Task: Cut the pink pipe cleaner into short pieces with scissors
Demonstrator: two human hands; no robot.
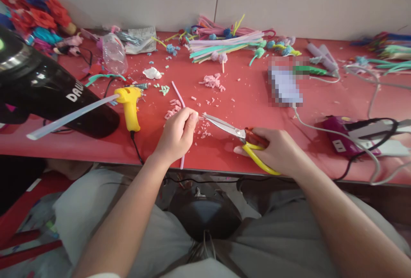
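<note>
My left hand [180, 134] is closed in a pinch, and a small pink pipe cleaner piece [201, 117] peeks out at its fingertips; the rest is hidden. My right hand [278, 149] grips scissors [236, 131] with one red and one yellow handle. Their blades look almost closed, and the tips are close to the pink piece. A lilac pipe cleaner [178, 93] passes behind my left hand towards the table's front edge. Pink clippings [204, 132] lie scattered below the blades. A heap of cut pink pieces [213, 81] sits farther back, with small green pieces [164, 90] to its left.
On the left stand a yellow glue gun [130, 109] with a glue stick and a black bottle [80, 107]. Pipe cleaner bundles [224, 46] line the wall. To the right lie a blurred phone-like object [284, 85], cables and a purple power strip [340, 137].
</note>
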